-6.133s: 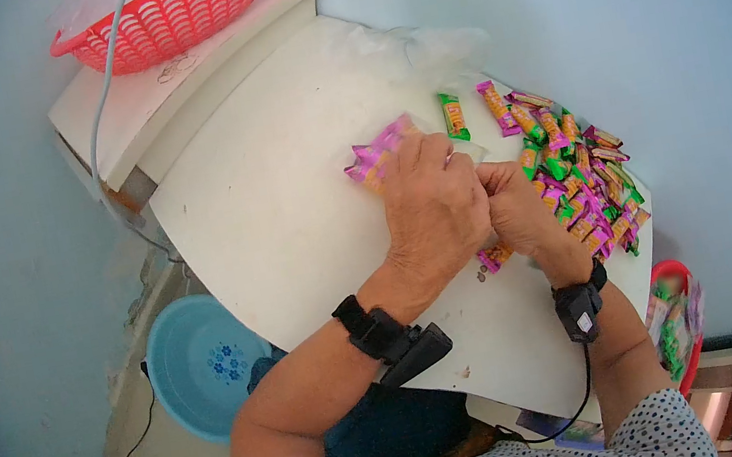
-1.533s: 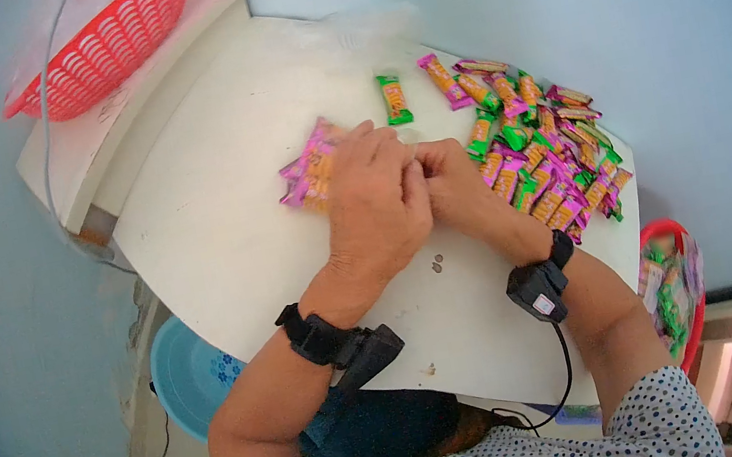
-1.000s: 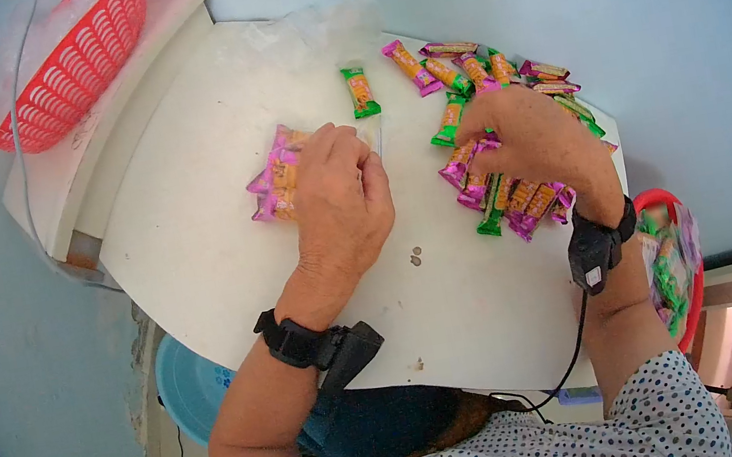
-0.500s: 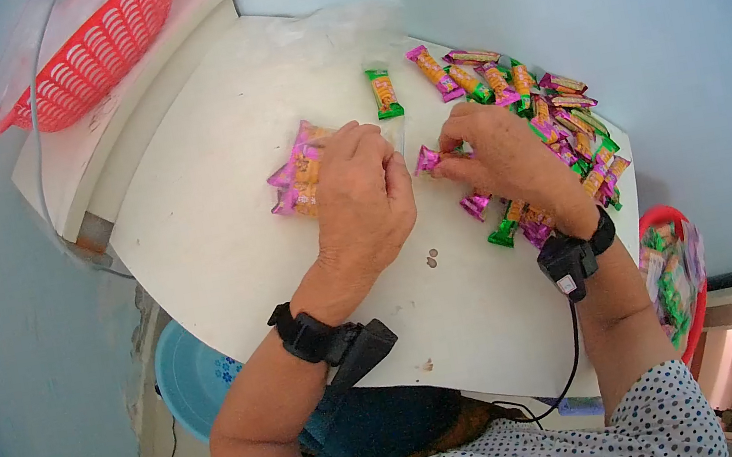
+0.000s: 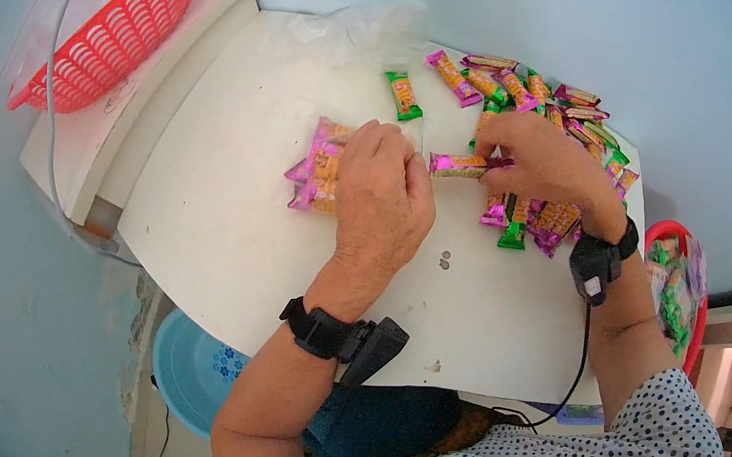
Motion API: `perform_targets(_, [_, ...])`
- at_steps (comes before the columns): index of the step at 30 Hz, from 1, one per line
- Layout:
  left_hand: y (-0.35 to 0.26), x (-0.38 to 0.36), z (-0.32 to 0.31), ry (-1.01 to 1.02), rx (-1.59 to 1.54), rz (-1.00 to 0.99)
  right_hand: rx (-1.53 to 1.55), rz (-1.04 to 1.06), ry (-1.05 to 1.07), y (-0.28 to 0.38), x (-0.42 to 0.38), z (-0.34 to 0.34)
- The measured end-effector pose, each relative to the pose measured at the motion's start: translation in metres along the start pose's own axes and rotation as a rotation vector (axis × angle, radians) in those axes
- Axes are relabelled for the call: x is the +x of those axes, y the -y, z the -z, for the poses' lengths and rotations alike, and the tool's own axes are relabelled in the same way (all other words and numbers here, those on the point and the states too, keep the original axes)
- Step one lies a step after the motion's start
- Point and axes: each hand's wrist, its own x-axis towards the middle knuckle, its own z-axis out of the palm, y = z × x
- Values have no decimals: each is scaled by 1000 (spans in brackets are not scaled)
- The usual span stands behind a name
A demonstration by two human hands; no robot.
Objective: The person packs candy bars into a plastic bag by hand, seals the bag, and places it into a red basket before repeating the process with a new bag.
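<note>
My left hand point(image 5: 381, 202) is closed, knuckles up, at the mouth of a clear plastic bag point(image 5: 416, 135). Purple-and-orange snack bars point(image 5: 318, 171) lie inside it, poking out left of the hand; the fingertips are hidden. Between thumb and fingers, my right hand point(image 5: 546, 158) pinches a wrapped snack bar point(image 5: 458, 165) by its right end. That bar lies level, its purple left end pointing at the bag's opening. Under and behind the right hand spreads a pile of purple and green snack bars point(image 5: 584, 132). A single green-ended snack bar point(image 5: 404, 94) lies beyond the hands.
Crumpled clear plastic bags point(image 5: 353, 32) lie at the table's point(image 5: 217, 205) back edge. A red basket point(image 5: 108, 44) stands on a shelf at upper left. Below the table are a blue basin point(image 5: 180, 381) and a red tub point(image 5: 699, 347) with packed snacks. A cable hangs from my right wrist.
My right hand has shifted right and now grips the snack bar by its right end, with more of the bar showing. The left hand keeps its hold. The whole view has shifted slightly.
</note>
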Motion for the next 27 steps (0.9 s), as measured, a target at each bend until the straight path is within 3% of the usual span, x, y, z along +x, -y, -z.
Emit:
perform_targets(7, [1,0,-1,-3,21,-24,150,39,-43,9,3,-3])
perform_targets(10, [-1,0,-1,-7,11,-6,145,128,-248,10,12,-22])
perform_targets(13, [-1,0,-1,-2,0,6,383,15,-318,24,14,-30])
perform_targets(19, [0,-1,-2,-20,3,-30,218,32,-426,24,22,-56])
perform_targets(25, [1,-2,-3,-30,46,-59,441,-4,-353,37,23,-60])
perform_targets(27, [-2,-1,-1,-21,72,-57,507,38,-423,34,26,-70])
